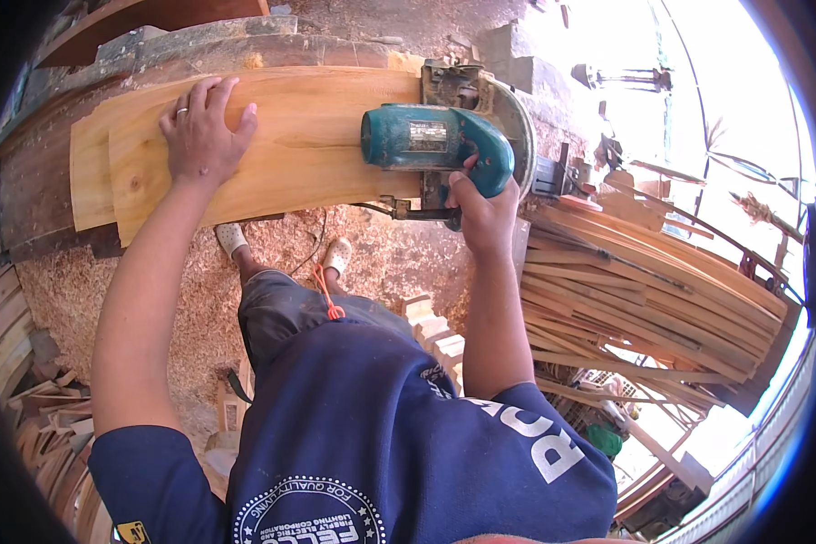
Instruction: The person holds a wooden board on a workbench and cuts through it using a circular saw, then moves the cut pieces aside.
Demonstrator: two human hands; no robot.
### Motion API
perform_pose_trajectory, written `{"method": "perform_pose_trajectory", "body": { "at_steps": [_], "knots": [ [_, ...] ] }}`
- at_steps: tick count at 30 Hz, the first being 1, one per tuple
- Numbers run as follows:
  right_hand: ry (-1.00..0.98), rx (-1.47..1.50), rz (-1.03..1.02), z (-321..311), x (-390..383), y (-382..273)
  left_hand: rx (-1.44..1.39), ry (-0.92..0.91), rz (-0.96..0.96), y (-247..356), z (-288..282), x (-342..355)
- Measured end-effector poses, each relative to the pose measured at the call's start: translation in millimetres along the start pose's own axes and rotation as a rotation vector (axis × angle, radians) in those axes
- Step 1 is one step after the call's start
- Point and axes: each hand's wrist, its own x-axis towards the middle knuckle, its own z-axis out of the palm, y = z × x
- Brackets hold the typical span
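Two wide, light-brown wooden boards (290, 163) lie one over the other on a dark workbench (45, 199), their left ends offset. My left hand (206, 136) rests on the upper board toward its left end, fingers spread, with a ring on one finger; it grips nothing. At the boards' right end sits a teal circular saw (417, 136) with a worn metal base. My right hand (485, 204) is closed around the saw's rear handle. The blade and the cut edge are hidden beneath the saw and its guard.
Stacked wood strips (644, 290) stand to the right of the bench. Sawdust (136, 299) covers the floor around my feet. Wood offcuts (59, 417) are piled at the lower left. A dark cord (322, 236) hangs below the bench edge. Concrete blocks (508, 54) lie beyond the saw.
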Motion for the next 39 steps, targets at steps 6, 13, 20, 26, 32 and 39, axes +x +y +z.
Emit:
{"method": "perform_pose_trajectory", "body": {
  "at_steps": [6,13,20,26,32,39],
  "knots": [
    [0.002,0.011,0.001,1,3,0,0.002,-0.005,-0.003,-1,0,-1],
    [-0.006,0.023,-0.001,2,7,1,-0.005,-0.017,-0.007,1,-2,-1],
    [-0.007,0.019,-0.011,5,12,-5,0.002,-0.015,-0.002,-1,-1,0],
    [-0.011,0.016,-0.005,4,15,-1,-0.014,-0.020,-0.017,1,-2,-2],
    [-0.007,0.039,-0.036,6,15,-5,-0.014,-0.005,-0.013,3,-1,-1],
    [-0.045,-0.016,-0.072,10,26,-13,-0.009,0.012,-0.003,0,1,-2]
  ]
}}
